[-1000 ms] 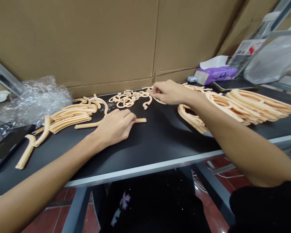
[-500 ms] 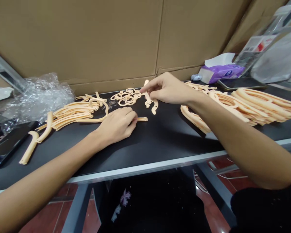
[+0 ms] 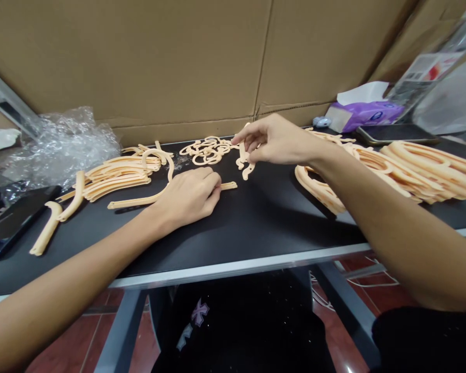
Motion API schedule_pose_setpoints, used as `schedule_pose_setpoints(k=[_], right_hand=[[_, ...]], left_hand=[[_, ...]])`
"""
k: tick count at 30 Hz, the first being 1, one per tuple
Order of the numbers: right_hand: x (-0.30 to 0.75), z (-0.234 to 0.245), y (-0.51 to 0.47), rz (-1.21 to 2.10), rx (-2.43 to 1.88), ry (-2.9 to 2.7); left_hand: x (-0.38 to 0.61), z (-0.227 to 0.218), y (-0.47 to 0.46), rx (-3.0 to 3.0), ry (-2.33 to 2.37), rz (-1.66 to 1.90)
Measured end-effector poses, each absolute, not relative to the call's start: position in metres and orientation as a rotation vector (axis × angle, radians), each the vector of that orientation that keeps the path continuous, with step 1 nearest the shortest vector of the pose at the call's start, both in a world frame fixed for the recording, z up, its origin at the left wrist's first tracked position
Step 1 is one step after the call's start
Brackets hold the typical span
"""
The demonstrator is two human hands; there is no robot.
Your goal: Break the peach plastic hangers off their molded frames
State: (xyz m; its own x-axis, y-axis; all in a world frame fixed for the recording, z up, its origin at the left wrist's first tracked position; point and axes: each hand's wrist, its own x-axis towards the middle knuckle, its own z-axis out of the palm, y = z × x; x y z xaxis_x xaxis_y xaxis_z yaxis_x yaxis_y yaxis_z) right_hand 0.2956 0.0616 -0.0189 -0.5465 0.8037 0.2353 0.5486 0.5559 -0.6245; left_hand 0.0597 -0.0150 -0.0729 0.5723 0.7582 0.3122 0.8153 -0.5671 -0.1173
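My left hand (image 3: pixel 192 197) is closed around a long, thin, cream-coloured plastic strip (image 3: pixel 137 201), low over the black tabletop. One end sticks out past my fingers to the right, and the longer end points left. Farther back, my right hand (image 3: pixel 274 140) reaches over a few small cream plastic pieces (image 3: pixel 248 171) with hooked ends. Its index finger and thumb are apart around them, and the other fingers curl in. Whether those fingertips touch a piece is hard to see. Beside the right fingertips lies a heap of small cream hooks (image 3: pixel 207 150).
A stack of curved cream strips (image 3: pixel 118 178) lies left, near crumpled clear wrap (image 3: pixel 73 140) and a dark phone (image 3: pixel 15 223). Looped cream hanger frames (image 3: pixel 419 171) are stacked right, below a purple tissue pack (image 3: pixel 368 114) and another phone (image 3: pixel 396 133). Cardboard (image 3: pixel 178 62) stands behind.
The strip in my left hand has come away from the stack, and its left end now lies lower, nearer me. My right hand stays over the small pieces; one of them has shifted slightly.
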Motion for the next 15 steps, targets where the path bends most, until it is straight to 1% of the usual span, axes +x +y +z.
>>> schedule_pose_setpoints(k=[4,9,15], right_hand=[[0.29,-0.019,0.057,0.732,-1.05,-2.198],[0.285,-0.023,0.054,0.897,-0.92,-2.16],[0.28,-0.03,0.057,1.005,-0.984,-2.155]], left_hand=[[0.06,-0.072,-0.014,-2.542,-1.338,-0.33],[0.059,-0.072,-0.015,-2.554,-1.401,-0.339],[0.058,-0.073,-0.014,-2.606,-1.411,-0.416]])
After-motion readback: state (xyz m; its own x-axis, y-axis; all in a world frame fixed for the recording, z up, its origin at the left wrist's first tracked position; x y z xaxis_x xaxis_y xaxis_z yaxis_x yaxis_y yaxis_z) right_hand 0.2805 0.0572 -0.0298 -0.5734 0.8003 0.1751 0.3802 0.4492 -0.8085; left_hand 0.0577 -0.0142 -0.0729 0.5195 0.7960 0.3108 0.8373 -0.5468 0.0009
